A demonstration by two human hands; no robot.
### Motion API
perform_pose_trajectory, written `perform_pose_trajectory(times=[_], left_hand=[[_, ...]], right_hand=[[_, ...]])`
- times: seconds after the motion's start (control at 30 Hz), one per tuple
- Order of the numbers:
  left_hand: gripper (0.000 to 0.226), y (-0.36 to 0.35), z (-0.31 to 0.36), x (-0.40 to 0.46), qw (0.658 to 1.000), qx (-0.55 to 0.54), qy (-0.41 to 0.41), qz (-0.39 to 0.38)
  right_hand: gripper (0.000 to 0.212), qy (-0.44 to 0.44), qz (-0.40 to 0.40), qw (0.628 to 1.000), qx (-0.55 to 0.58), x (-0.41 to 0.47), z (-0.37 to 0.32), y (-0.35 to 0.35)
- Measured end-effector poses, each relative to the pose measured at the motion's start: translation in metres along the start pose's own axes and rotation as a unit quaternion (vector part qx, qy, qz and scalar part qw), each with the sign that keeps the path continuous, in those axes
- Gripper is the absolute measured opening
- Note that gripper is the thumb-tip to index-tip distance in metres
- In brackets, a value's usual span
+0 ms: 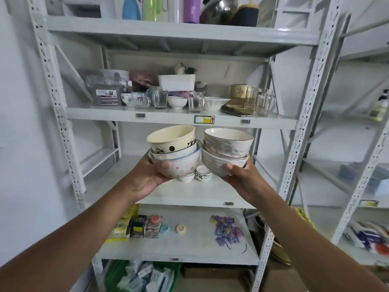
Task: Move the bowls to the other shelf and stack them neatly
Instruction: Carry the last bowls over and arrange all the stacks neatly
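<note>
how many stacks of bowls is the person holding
2: one bowl stack in the left hand, one bowl stack in the right hand.

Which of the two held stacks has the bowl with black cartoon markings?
The stack in the left hand: its cream top bowl shows black cartoon markings on its side. The right hand stack is topped by a plain greyish bowl.

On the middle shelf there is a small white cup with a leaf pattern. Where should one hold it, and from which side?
Probably from above, pinching the rim of the small leaf-pattern cup. It stands upright with its mouth open, and no handle shows. Another small cup sits close on its left, and both hands hold bowl stacks just in front, so side access looks tight.
</note>
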State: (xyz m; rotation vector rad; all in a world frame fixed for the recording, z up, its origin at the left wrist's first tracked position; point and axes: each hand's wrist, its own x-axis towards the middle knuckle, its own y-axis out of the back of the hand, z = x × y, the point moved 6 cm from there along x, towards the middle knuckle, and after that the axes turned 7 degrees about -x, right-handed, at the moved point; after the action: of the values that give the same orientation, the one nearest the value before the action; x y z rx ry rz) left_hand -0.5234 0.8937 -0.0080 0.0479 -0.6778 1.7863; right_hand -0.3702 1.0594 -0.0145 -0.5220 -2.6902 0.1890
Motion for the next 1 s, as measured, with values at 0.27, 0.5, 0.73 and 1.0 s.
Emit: perform_pose_trajectory(times=[0.27,0.5,0.73,1.0], left_hand=[[0.094,0.030,-0.036,0.078,1.000,0.008,0.018,-0.003],[0.098,0.053,-0.059,0.144,1.000,-0.001,0.008,0.000],[0.096,0.083,-0.077,0.187,1.000,-0.011,0.009,-0.002],[0.087,0.139,-0.107,0.211,0.999,0.000,0.046,0.027]], right_hand=[[0.087,0.007,0.006,1.000,-0.019,0.064,0.017,0.065],[0.074,-0.001,-0.009,1.000,-0.022,0.124,0.032,0.114],[0.085,-0.002,-0.019,1.000,0.001,0.174,0.059,0.143],[0.060,-0.011,-0.020,0.999,0.024,0.207,0.105,0.155]])
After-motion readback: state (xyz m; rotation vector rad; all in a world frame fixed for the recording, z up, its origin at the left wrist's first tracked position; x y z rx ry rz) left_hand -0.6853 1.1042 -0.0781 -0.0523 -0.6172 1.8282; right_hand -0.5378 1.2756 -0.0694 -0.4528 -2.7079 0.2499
